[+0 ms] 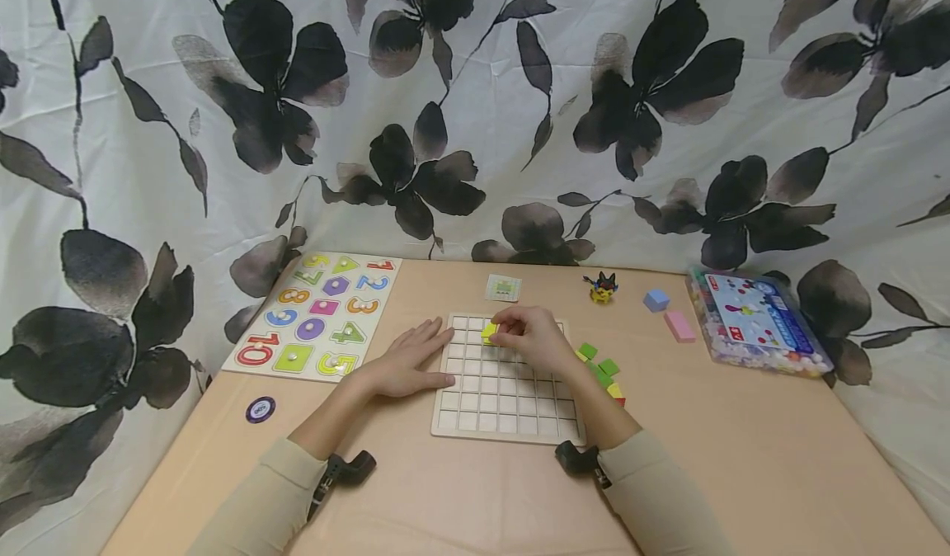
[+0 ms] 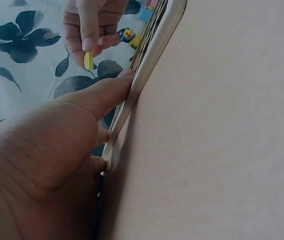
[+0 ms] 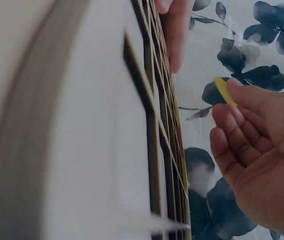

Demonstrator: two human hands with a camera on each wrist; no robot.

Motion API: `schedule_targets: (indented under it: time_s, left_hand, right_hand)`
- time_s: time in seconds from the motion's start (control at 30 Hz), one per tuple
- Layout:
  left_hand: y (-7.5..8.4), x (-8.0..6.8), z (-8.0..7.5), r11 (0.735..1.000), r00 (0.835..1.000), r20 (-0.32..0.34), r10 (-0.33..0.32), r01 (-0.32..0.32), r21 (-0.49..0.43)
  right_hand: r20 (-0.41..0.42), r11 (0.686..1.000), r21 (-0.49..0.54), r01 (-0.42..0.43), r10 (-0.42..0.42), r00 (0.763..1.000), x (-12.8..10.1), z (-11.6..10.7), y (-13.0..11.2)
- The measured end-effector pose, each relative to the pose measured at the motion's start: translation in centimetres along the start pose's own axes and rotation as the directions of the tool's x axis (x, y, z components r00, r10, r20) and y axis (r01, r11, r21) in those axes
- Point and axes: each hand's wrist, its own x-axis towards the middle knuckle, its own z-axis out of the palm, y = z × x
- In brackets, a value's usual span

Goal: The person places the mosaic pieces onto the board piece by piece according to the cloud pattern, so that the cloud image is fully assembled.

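Observation:
A pale wooden board with a square grid (image 1: 486, 420) lies in the middle of the table. Thumb and finger of my right hand (image 1: 530, 337) pinch a small yellow tile (image 2: 88, 60) over the board's far part. The right wrist view shows the tile (image 3: 225, 91) on its edge, apart from the grid. My left hand (image 1: 404, 365) lies at the board's left side, fingers extended, with thumb and fingertips touching its edge. Beside the board's right side, partly behind my right forearm, is a loose pile of green, yellow and red tiles (image 1: 609, 367).
Behind the board lies a small patterned card (image 1: 504, 288). A number-and-shape board (image 1: 308, 317) is at the left, with a dark round disc (image 1: 261, 409) in front. To the right are a small figurine (image 1: 601, 288), a blue block (image 1: 656, 299), a pink block (image 1: 679, 326) and a clear box (image 1: 764, 321).

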Motion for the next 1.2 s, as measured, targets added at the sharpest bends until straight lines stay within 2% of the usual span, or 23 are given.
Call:
schedule_targets:
  time_s: [0.13, 0.47, 0.63, 0.93, 1.2]
  left_hand:
    - [0.2, -0.1, -0.1, 1.000, 1.000, -0.016, 0.022, -0.022, -0.007]
    - [0.3, -0.3, -0.2, 1.000, 1.000, -0.017, 0.017, -0.017, -0.015]
    - [0.4, -0.2, -0.3, 1.000, 1.000, -0.015, 0.015, -0.015, -0.011]
    - [0.3, -0.2, -0.2, 1.000, 1.000, -0.017, 0.016, -0.016, -0.009]
    - [0.3, -0.2, -0.1, 1.000, 1.000, -0.014, 0.013, -0.013, -0.015]
  right_hand:
    - [0.007, 1.000, 0.006, 0.000, 0.000, 1.000, 0.2, 1.0, 0.6]
    - [0.037, 1.000, -0.006, -0.025, 0.026, 0.999, 0.3, 3.0, 1.1]
    - [0.054, 0.999, -0.049, -0.013, 0.015, 0.998, 0.3, 3.5, 1.3]
    - [0.086, 0.986, -0.162, -0.036, 0.050, 0.995, 0.2, 4.0, 0.9]
    - [0.103, 0.979, -0.196, -0.056, 0.077, 0.992, 0.0, 4.0, 0.7]
